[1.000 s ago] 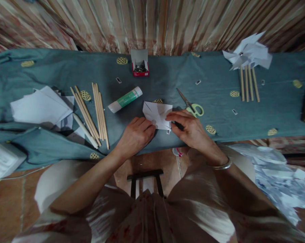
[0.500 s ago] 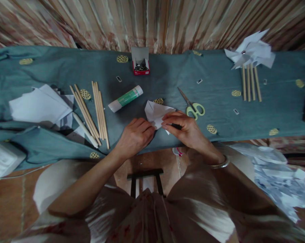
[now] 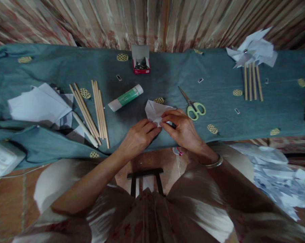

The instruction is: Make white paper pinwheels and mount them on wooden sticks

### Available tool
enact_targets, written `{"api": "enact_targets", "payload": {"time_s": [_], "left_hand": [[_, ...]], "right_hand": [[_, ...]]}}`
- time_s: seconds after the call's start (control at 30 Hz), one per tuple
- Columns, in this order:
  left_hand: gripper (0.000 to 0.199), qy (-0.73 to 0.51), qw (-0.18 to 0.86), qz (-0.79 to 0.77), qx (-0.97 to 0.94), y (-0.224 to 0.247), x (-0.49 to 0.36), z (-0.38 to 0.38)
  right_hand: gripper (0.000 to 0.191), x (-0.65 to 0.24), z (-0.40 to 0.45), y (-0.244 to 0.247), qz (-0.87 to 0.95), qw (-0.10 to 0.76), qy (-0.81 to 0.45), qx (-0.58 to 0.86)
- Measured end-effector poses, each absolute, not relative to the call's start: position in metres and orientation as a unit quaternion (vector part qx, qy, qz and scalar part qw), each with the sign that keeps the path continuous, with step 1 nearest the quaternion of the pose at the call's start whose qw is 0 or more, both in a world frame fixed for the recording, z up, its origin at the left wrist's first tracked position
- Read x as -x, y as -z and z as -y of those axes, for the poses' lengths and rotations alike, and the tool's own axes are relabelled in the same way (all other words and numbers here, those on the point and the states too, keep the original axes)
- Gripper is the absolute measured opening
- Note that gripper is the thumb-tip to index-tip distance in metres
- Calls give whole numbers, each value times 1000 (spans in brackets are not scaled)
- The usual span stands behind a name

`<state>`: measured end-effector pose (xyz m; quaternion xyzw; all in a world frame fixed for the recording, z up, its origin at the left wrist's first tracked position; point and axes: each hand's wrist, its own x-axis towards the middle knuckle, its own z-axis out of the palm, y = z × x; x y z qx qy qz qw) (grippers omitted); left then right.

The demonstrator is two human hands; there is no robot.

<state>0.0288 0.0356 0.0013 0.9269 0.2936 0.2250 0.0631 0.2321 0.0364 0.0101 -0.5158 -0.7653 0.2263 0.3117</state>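
A small folded piece of white paper (image 3: 153, 109) lies on the table in front of me, partly hidden by my fingers. My left hand (image 3: 138, 138) presses its fingertips and thumb onto the paper's near edge. From the other side my right hand (image 3: 182, 128), with a bracelet on the wrist, pinches the paper near its middle. The two thumbs almost meet there. Close to my right hand rest scissors with light green handles (image 3: 195, 110). Beyond my left hand lies a white and green glue stick (image 3: 127, 98).
Wooden sticks (image 3: 100, 113) and a stack of white paper (image 3: 38, 103) lie at the left. An open red box of small metal pieces (image 3: 141, 65) stands at the back. Paper pinwheels (image 3: 255, 50) on sticks lie at the far right. Paper scraps (image 3: 278, 182) fill a spot below the table.
My left hand has slid slightly right along the paper's near edge. My right fingers have curled in closer, and the thumbs are nearer each other. The paper has barely moved.
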Motion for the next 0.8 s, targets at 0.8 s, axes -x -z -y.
{"api": "enact_targets", "payload": {"time_s": [0.8], "left_hand": [[19, -241, 78, -319, -913, 2, -33, -37]], "right_hand": [[10, -231, -35, -10, 771, 294, -200, 528]]}}
